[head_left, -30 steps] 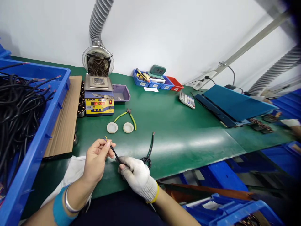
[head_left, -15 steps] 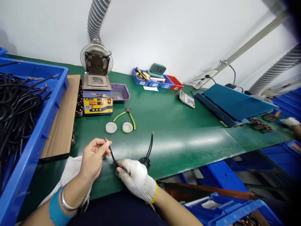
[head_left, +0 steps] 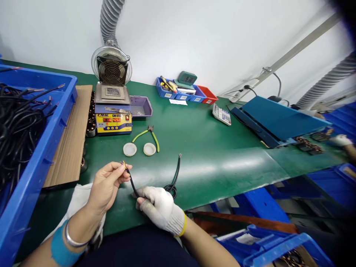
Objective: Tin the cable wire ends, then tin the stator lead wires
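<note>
My bare left hand (head_left: 107,187) pinches the stripped, yellow-tipped end of a short black cable (head_left: 130,180) between thumb and fingers. In its white glove, my right hand (head_left: 158,205) is closed around the same cable lower down. From that hand the cable loops on the green mat (head_left: 211,159) and its other end (head_left: 178,165) sticks up to the right. Just beyond my hands lie two white round caps (head_left: 129,149) and green-handled cutters (head_left: 150,133).
A blue crate (head_left: 41,148) of black cables and a wooden board (head_left: 69,137) fill the left. A solder pot (head_left: 112,107) with fan and duct stands behind, next to a purple tray (head_left: 140,106). Small parts bins (head_left: 183,94), a calculator (head_left: 221,114) and a blue folder (head_left: 275,120) lie farther right. Another person's gloved hand (head_left: 340,140) is at the right edge.
The view has drifted slightly. Both hands keep their grip on the cable, with the left hand's pinch shifting a little at the stripped end.
</note>
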Tool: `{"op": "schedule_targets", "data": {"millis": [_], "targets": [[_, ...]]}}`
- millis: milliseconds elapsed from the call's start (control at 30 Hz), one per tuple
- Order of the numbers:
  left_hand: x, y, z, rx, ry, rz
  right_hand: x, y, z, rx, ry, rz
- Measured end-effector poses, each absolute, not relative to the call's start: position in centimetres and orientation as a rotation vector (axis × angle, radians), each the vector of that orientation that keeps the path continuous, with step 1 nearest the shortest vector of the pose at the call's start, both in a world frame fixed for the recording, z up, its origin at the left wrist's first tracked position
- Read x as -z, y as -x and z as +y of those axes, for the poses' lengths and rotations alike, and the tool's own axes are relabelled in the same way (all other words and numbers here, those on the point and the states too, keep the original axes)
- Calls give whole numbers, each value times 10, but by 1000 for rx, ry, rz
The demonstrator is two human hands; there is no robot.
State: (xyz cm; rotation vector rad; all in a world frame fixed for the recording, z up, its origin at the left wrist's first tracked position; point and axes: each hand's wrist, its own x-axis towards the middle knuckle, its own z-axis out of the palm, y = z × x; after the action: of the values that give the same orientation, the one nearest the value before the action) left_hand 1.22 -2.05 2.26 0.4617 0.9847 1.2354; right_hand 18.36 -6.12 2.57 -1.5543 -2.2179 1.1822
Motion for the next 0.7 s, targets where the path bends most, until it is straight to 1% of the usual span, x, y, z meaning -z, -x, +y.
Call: {"op": "schedule_targets", "data": {"millis": [333, 567, 700], "targets": [[-15, -18, -21, -1326, -557, 1076, -26, -184, -61, -1112, 1538, -2309], [-7, -24, -23, -1422, -636, 1129, -23, -181, -65, -993, 1579, -2344], [-3, -25, -23, -1459, -671, 1134, -22, -180, -66, -997, 1570, -2316]]}}
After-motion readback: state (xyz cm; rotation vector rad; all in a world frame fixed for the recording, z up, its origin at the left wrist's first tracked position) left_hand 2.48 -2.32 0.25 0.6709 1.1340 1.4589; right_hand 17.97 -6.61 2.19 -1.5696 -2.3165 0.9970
